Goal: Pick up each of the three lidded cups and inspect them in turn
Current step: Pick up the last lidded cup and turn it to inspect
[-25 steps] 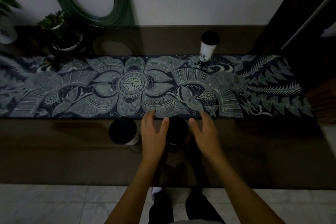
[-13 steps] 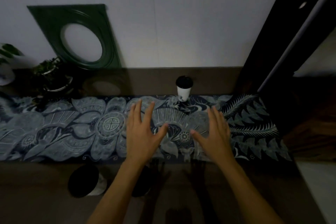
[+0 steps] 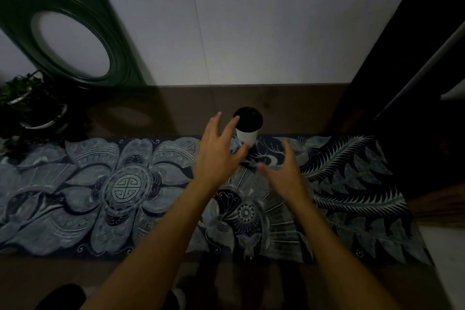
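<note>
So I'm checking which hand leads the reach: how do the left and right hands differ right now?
The left hand is farther forward, its fingertips overlapping the white cup by its black lid; the right hand sits lower on the patterned runner, short of the cup. The left shows its back with fingers extended; the right is cupped, thumb pointing inward. Both are open and empty.

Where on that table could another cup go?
The patterned runner lies bare left of the left hand, and right of the right hand. It is crowded around the white cup and by the plant.
</note>
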`<state>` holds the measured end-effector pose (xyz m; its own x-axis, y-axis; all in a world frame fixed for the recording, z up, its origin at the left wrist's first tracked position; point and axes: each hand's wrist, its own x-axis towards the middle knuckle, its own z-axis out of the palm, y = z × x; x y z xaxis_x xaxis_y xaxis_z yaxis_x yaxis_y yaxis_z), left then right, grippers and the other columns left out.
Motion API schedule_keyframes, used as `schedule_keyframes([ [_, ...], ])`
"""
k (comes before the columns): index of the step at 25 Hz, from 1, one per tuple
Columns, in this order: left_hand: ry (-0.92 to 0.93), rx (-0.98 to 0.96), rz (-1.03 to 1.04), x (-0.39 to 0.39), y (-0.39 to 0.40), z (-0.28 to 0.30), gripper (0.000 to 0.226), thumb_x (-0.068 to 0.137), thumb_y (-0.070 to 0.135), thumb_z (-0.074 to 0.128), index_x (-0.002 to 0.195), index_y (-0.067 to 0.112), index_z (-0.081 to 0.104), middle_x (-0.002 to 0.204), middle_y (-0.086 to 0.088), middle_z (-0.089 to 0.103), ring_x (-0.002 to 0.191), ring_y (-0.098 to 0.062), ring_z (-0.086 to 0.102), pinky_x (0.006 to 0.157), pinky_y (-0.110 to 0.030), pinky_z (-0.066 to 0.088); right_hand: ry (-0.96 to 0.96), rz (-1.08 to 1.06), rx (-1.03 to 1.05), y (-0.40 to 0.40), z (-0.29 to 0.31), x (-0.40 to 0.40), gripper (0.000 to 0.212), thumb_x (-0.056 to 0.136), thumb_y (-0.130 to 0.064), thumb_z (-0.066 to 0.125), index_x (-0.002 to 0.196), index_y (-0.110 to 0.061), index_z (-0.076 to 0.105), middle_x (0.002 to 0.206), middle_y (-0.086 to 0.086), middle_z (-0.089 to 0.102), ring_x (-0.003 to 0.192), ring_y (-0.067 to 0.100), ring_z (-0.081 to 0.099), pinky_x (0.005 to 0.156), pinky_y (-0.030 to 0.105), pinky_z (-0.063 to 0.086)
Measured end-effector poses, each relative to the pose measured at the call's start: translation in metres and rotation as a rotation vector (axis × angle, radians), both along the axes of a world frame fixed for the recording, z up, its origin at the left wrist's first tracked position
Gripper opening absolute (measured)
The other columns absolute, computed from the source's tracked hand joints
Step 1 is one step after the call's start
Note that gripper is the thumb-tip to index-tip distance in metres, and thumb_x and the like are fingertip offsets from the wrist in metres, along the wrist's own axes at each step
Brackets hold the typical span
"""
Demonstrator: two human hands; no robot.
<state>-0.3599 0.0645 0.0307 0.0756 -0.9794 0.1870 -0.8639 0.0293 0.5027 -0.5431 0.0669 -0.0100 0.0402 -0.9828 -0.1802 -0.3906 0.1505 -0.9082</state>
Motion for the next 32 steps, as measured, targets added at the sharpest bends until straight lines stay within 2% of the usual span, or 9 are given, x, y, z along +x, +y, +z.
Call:
schedule_keyframes([
  [7, 0.01, 0.011, -0.079, -0.01, -0.103, -0.032, 0.068, 0.089, 0.05, 0.065, 0.15, 0.03, 0.041, 0.165, -0.019, 0.023, 0.151, -0.041, 0.021, 0.116, -0.061, 0.03, -0.132, 0.01, 0.075, -0.088, -0.057, 0.039, 0.108, 0.077, -0.031, 0.082, 0.155, -0.025, 0.008, 0.163, 0.003, 0.02, 0.147, 0.02, 0.025, 0.114, 0.039, 0.033],
  [11, -0.325, 0.052, -0.171, -0.018, -0.143, -0.054, 0.071, 0.087, 0.068, 0.052, 0.149, 0.038, 0.038, 0.162, -0.014, 0.032, 0.15, -0.04, 0.022, 0.117, -0.059, 0.023, -0.068, 0.096, 0.033, -0.126, -0.087, 0.058, 0.087, 0.077, -0.018, 0.082, 0.145, -0.009, 0.029, 0.137, -0.006, 0.043, 0.117, -0.008, 0.048, 0.089, -0.003, 0.036],
  [13, -0.34, 0.058, -0.182, -0.02, -0.148, -0.064, 0.067, 0.088, 0.069, 0.048, 0.146, 0.036, 0.044, 0.152, -0.012, 0.046, 0.142, -0.038, 0.036, 0.112, -0.056, 0.036, -0.018, 0.086, -0.013, -0.133, -0.099, 0.064, 0.076, 0.078, -0.009, 0.079, 0.141, 0.001, 0.036, 0.137, 0.009, 0.05, 0.118, 0.007, 0.05, 0.083, -0.009, 0.029],
  [15, -0.274, 0.047, -0.157, -0.019, -0.146, -0.068, 0.062, 0.09, 0.066, 0.048, 0.142, 0.032, 0.051, 0.14, -0.012, 0.054, 0.128, -0.035, 0.049, 0.099, -0.051, 0.048, 0.023, 0.055, -0.064, -0.135, -0.109, 0.066, 0.069, 0.079, -0.008, 0.077, 0.137, 0.001, 0.04, 0.137, 0.018, 0.053, 0.121, 0.02, 0.05, 0.085, -0.006, 0.032],
  [18, -0.155, 0.046, -0.109, -0.016, -0.136, -0.059, 0.059, 0.091, 0.061, 0.049, 0.139, 0.027, 0.054, 0.129, -0.014, 0.056, 0.116, -0.035, 0.053, 0.089, -0.049, 0.054, 0.009, 0.111, -0.004, -0.13, -0.102, 0.066, 0.081, 0.07, -0.043, 0.082, 0.137, -0.032, 0.038, 0.137, 0.002, 0.055, 0.122, 0.017, 0.056, 0.095, 0.02, 0.048],
  [20, -0.014, 0.075, -0.078, -0.011, -0.121, -0.046, 0.055, 0.092, 0.057, 0.052, 0.139, 0.028, 0.052, 0.123, -0.013, 0.057, 0.113, -0.034, 0.053, 0.088, -0.047, 0.053, -0.074, 0.139, -0.008, -0.116, -0.085, 0.06, 0.083, 0.068, -0.031, 0.087, 0.13, -0.047, 0.036, 0.133, -0.006, 0.056, 0.12, 0.013, 0.057, 0.092, 0.031, 0.054],
  [24, 0.269, 0.101, 0.012, 0.007, -0.067, -0.008, 0.052, 0.09, 0.06, 0.045, 0.136, 0.037, 0.051, 0.113, -0.006, 0.056, 0.105, -0.026, 0.057, 0.088, -0.046, 0.053, -0.117, 0.218, -0.035, -0.071, -0.039, 0.041, 0.066, 0.068, -0.008, 0.086, 0.116, -0.035, 0.05, 0.11, -0.014, 0.06, 0.103, 0.004, 0.063, 0.074, 0.02, 0.054],
  [27, 0.492, 0.072, 0.023, 0.014, -0.016, 0.035, 0.05, 0.09, 0.06, 0.042, 0.133, 0.04, 0.054, 0.119, -0.001, 0.062, 0.107, -0.016, 0.06, 0.093, -0.046, 0.054, -0.036, 0.298, -0.099, -0.027, 0.015, 0.03, 0.074, 0.059, -0.032, 0.087, 0.12, -0.045, 0.048, 0.122, -0.005, 0.056, 0.106, 0.009, 0.061, 0.081, 0.037, 0.057],
  [32, 0.685, -0.041, -0.021, 0.015, 0.074, 0.109, 0.048, 0.093, 0.052, 0.041, 0.123, 0.026, 0.068, 0.12, 0.006, 0.069, 0.11, -0.009, 0.064, 0.093, -0.031, 0.052, 0.166, 0.441, -0.299, 0.054, 0.114, 0.006, 0.093, 0.059, -0.049, 0.085, 0.136, -0.05, 0.032, 0.122, -0.019, 0.041, 0.109, 0.008, 0.051, 0.083, 0.025, 0.049],
])
